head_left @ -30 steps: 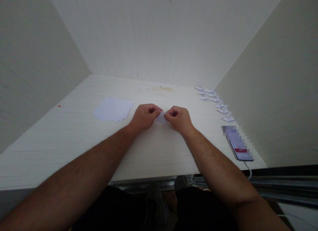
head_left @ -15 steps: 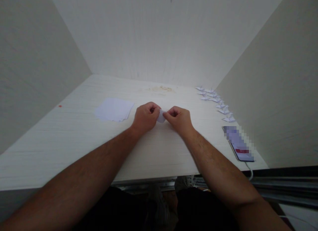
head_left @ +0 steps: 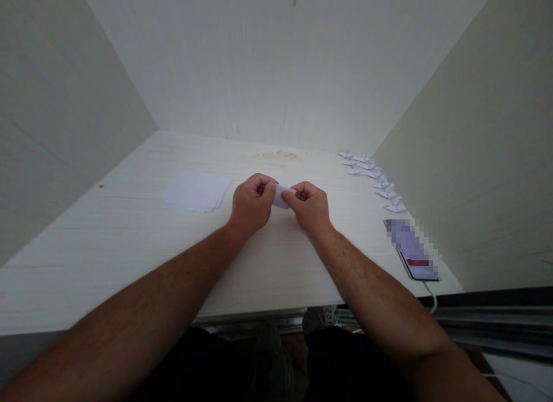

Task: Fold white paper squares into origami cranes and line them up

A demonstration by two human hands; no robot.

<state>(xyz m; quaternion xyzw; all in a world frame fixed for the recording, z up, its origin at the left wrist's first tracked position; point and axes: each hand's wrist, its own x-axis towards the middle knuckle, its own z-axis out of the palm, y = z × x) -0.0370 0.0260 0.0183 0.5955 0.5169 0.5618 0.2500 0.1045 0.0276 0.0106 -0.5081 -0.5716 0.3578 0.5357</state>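
Note:
A small folded piece of white paper point(head_left: 280, 197) is held between my two hands above the middle of the table. My left hand point(head_left: 254, 203) pinches its left side between thumb and fingers. On the right side, my right hand point(head_left: 309, 205) grips it with the thumb laid over its face. The fingers behind the paper are partly hidden, and its fold lines are too small to make out. To the left of my hands lies a loose stack of white paper sheets point(head_left: 196, 191).
Several folded paper cranes point(head_left: 384, 186) stand in a staggered line along the right wall. A phone point(head_left: 412, 249) with a white cable point(head_left: 433, 298) lies near the front right edge. Walls enclose the white table point(head_left: 142, 252) at the back and both sides.
The paper has turned between my hands and shows a wider, flatter shape. My right thumb has moved further over its face. The whole view has shifted slightly.

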